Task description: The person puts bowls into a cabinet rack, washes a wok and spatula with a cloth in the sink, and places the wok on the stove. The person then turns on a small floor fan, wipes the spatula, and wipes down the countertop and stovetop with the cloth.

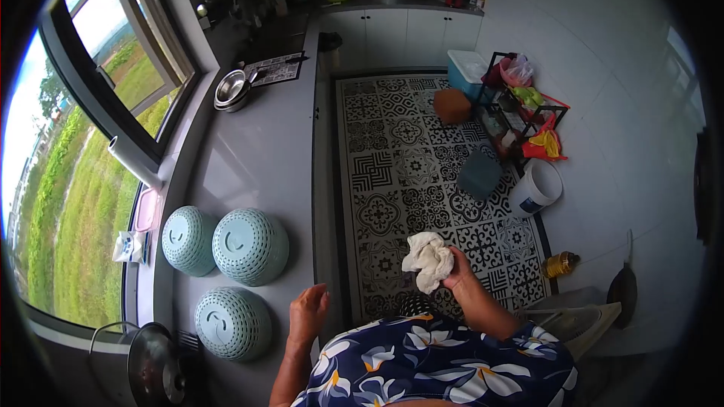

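A crumpled white cloth point(428, 258) is bunched in my right hand point(460, 271), held out over the patterned floor mat. My left hand point(308, 312) is beside the counter's front edge, its fingers curled together with nothing visible in them. Closest to it on the counter point(249, 151) is a pale green woven plastic basket point(232, 324), turned upside down. Two more upturned baskets, a larger one point(250, 247) and a smaller one point(188, 240), lie farther along, side by side near the window.
Metal bowls point(232, 90) stand farther up the counter. A dark pan lid point(155, 365) lies at lower left. On the floor are a patterned mat point(407, 162), a grey stool point(479, 175), an orange-brown stool point(452, 105), a white bucket point(537, 185) and an oil bottle point(560, 264).
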{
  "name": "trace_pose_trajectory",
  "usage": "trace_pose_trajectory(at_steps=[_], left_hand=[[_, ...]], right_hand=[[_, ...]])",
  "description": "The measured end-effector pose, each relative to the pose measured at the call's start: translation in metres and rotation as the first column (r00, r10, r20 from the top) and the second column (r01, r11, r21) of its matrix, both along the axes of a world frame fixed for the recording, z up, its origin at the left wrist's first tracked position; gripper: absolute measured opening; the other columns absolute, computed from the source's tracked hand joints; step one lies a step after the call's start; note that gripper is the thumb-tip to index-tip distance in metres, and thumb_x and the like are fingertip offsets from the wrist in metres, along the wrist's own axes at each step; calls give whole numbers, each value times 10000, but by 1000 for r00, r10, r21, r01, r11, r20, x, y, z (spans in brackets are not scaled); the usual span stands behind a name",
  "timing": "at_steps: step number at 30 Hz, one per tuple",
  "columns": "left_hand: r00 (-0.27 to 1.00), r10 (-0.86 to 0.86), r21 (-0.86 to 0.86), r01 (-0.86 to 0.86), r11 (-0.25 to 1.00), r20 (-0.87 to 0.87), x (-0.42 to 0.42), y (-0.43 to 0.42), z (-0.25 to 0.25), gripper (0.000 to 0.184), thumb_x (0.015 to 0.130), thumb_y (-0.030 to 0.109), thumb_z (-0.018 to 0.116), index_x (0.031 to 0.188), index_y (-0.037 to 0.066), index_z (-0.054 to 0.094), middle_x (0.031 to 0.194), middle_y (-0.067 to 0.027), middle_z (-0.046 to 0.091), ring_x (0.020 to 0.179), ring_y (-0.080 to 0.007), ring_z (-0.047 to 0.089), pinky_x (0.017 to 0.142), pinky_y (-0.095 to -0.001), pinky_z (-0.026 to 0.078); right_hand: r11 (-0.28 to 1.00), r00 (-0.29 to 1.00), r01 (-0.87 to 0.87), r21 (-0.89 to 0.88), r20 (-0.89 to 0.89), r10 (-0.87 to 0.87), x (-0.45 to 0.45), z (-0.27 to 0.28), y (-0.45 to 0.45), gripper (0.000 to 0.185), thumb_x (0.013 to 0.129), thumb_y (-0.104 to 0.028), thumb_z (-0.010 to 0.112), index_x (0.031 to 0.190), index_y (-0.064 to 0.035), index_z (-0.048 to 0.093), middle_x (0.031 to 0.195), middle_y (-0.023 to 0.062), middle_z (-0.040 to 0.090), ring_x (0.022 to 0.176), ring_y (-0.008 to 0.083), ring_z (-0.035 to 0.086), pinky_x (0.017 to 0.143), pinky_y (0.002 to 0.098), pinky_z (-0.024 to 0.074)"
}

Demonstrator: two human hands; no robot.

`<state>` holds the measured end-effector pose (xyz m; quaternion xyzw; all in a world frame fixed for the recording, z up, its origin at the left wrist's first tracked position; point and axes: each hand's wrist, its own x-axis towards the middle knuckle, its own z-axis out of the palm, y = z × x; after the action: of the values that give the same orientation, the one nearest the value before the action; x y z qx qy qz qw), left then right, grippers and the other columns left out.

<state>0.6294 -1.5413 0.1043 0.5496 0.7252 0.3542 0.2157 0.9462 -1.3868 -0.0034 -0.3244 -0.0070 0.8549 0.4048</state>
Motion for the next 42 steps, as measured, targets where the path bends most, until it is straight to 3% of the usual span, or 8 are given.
trace_pose_trajectory(at_steps=[6,14,18,21,28,34,36,42], left_hand=[[988,-107,-97,118,988,112,-1,104,-16,221,831,136,534,965,-27,601,757,-130,655,730,-183,648,681,-280,498],[845,154,-226,-41,973,512,29,282,-26,229,846,127,533,980,-53,583,735,-103,634,660,-146,608,634,-264,507],[830,140,-172,-54,984,541,33,371,-11,221,859,125,510,976,-49,580,732,-103,626,643,-148,600,624,-269,511],[725,213,-133,-167,977,655,36,423,-6,235,861,142,511,993,-43,567,733,-107,619,617,-157,586,594,-285,509],[546,318,-225,-233,946,775,8,539,-28,229,843,161,525,965,-28,567,708,-120,606,561,-195,585,545,-300,507],[452,313,-254,-188,949,836,-26,673,-31,204,810,163,559,917,-12,565,670,-112,588,539,-205,575,509,-313,500],[494,264,-254,-89,963,828,-26,726,-26,208,806,167,563,914,-10,566,671,-114,588,537,-207,574,507,-315,500],[557,181,-298,128,946,811,11,838,-24,212,804,171,562,923,-4,567,684,-124,596,543,-216,575,514,-326,507]], right_hand=[[940,943,332,-77,21,-331,46,-6,46,394,827,-232,338,1099,-10,517,1079,150,548,1013,309,529,888,477,425],[773,823,562,-296,108,-557,105,-43,201,424,887,-287,283,1116,-30,531,1115,154,551,1042,317,524,936,514,372],[897,900,436,-72,24,-435,129,-70,288,394,882,-283,319,1091,-27,534,1064,139,574,1003,293,552,892,500,421],[859,876,480,-177,150,-459,120,-30,342,326,867,-222,363,1041,-22,552,977,123,601,905,274,587,818,461,473],[887,904,427,-178,103,-415,95,-59,455,317,855,-207,379,1049,-25,550,984,130,598,915,285,580,839,477,454],[809,848,529,-257,114,-518,68,-27,535,347,905,-227,327,1102,-16,520,1090,142,572,1020,286,549,918,488,403],[889,890,455,-53,-10,-456,76,-45,554,353,910,-230,324,1121,-14,507,1111,134,564,1018,276,553,926,453,411],[751,758,641,-158,-24,-652,110,-34,560,358,896,-224,333,1123,-12,511,1094,148,570,1002,286,559,915,444,424]])
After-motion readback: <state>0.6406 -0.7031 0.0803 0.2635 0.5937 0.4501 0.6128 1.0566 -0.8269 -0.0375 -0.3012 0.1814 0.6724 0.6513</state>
